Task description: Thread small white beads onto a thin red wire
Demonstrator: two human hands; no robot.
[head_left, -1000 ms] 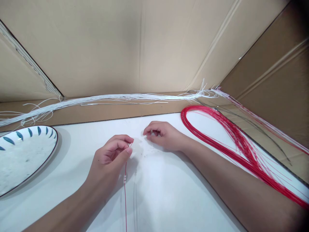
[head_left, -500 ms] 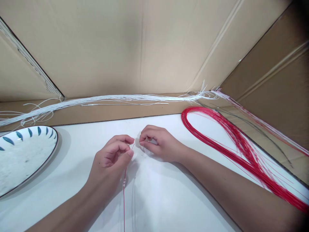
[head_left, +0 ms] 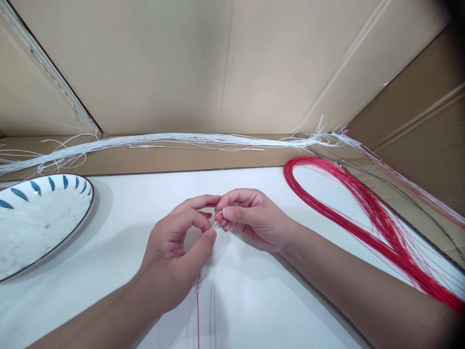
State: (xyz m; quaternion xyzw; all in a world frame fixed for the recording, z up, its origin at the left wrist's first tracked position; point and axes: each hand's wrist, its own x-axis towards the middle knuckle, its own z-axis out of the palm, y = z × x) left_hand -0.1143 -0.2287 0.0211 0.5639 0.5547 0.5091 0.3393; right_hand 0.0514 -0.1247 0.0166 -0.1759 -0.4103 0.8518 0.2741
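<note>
My left hand (head_left: 178, 242) pinches a thin red cord (head_left: 198, 320) between thumb and index finger, near the cord's pale tip. Below the fingers the cord hangs down toward the front edge of the view, with a few tiny whitish beads (head_left: 197, 290) on it. Right at that tip, my right hand (head_left: 256, 215) has its thumb and fingertips pressed together, touching or almost touching the left fingers. Whatever it pinches is too small and too covered to make out.
On the left stands an oval plate (head_left: 91, 196) with blue leaf marks, covered in tiny whitish pieces. A looped bundle of red cords (head_left: 428, 286) lies at the right. White cords (head_left: 163, 139) run along the back, before a cardboard wall (head_left: 174, 63). The tabletop (head_left: 127, 203) is white.
My right hand has come in to the left hand at the cord's tip, its fingers now pressed together there. The view has shifted slightly, and the left hand sits further right in it.
</note>
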